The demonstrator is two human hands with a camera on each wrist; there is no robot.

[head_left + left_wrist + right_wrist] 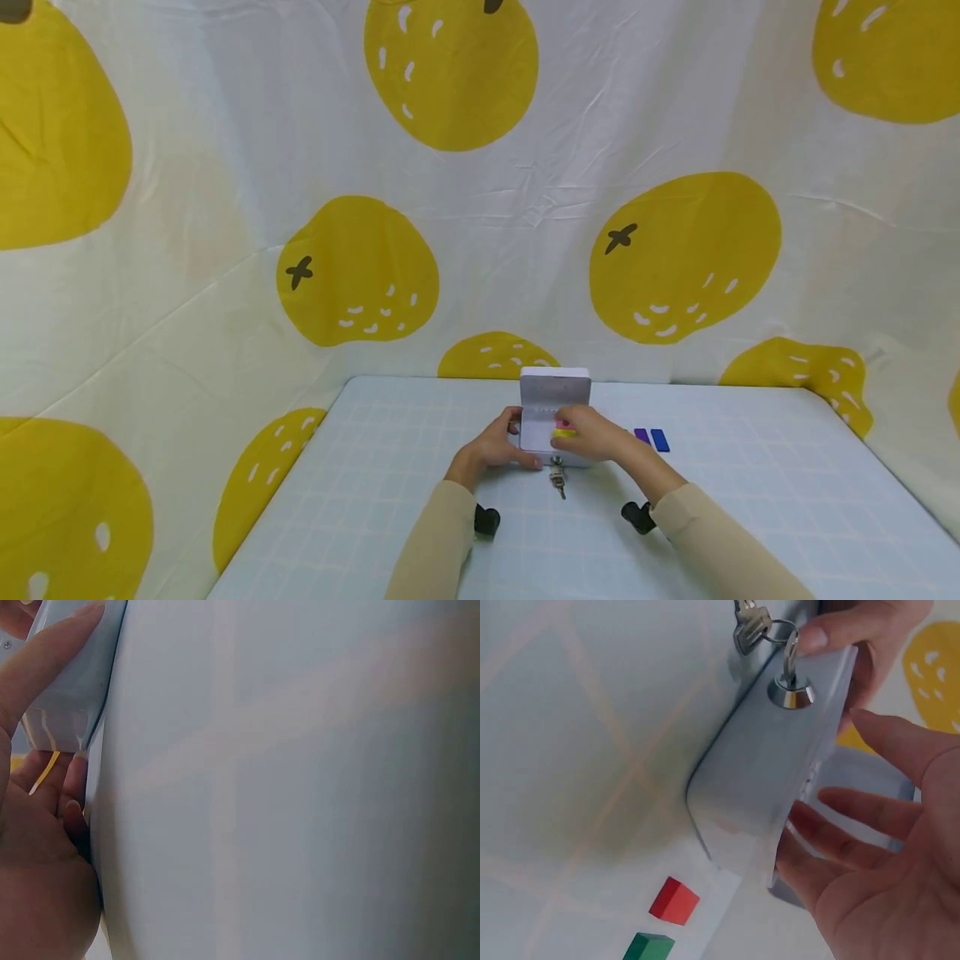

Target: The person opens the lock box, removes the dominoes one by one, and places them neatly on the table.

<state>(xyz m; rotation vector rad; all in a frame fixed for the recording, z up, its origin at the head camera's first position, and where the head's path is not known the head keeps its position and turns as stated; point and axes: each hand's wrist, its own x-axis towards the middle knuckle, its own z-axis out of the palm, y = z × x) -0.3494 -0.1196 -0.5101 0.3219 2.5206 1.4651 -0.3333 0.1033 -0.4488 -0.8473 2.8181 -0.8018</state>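
Observation:
A small white metal lockbox [536,429] stands with its lid [555,390] raised, and keys [557,477] hang from the lock on its front. My left hand [495,443] grips the box's left end, thumb along the front and fingers round the side. Over the opening is my right hand [588,432]; in the right wrist view its thumb and fingers are spread apart, with nothing visible between them. A pink block [562,424] and a yellow block [564,432] show at the box, beside the right fingertips. The rim hides the box's inside in the right wrist view.
Right of the box, a purple block [642,436] and a blue block [660,440] lie on the pale checked tablecloth [750,500]. A red block [674,901] and a green block [649,948] appear in the right wrist view. Behind hangs a fruit-print curtain [517,250].

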